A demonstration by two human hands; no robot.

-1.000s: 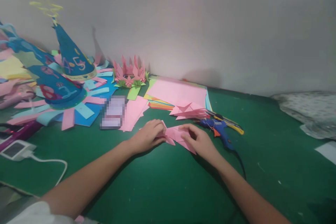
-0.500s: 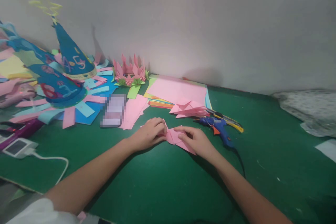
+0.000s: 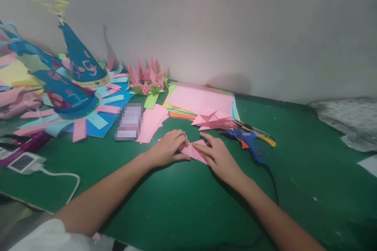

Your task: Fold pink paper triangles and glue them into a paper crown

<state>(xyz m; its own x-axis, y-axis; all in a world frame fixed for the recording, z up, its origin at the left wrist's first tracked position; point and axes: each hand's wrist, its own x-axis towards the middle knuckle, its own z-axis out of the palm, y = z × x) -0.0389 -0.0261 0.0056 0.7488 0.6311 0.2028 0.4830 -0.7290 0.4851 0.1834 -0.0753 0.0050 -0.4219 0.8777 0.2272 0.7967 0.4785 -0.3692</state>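
Note:
A piece of folded pink paper [image 3: 193, 151] lies on the green table [image 3: 176, 200] between my hands, partly hidden under the fingers. My left hand [image 3: 170, 147] rests over its left end with bent fingers holding it down, the thumb along the near side. On the right part of the paper lie the outstretched fingers of my right hand [image 3: 216, 155], spread apart, with the index finger lifted away from the others. Just beyond my right hand is a pile of folded pink paper pieces [image 3: 213, 120].
Right of my hands lie a blue glue gun [image 3: 249, 143] with its cord and a yellow cutter knife [image 3: 266, 139]. Behind are coloured paper sheets [image 3: 200, 98], a pink paper crown [image 3: 147, 78] and a phone [image 3: 129, 121]. Blue cone hats [image 3: 84, 60] stand at left near a white cable [image 3: 63, 174].
My right hand's fingers have spread out and flattened over the paper, the index finger lifting. The paper now looks narrower and lower. The view has shifted slightly.

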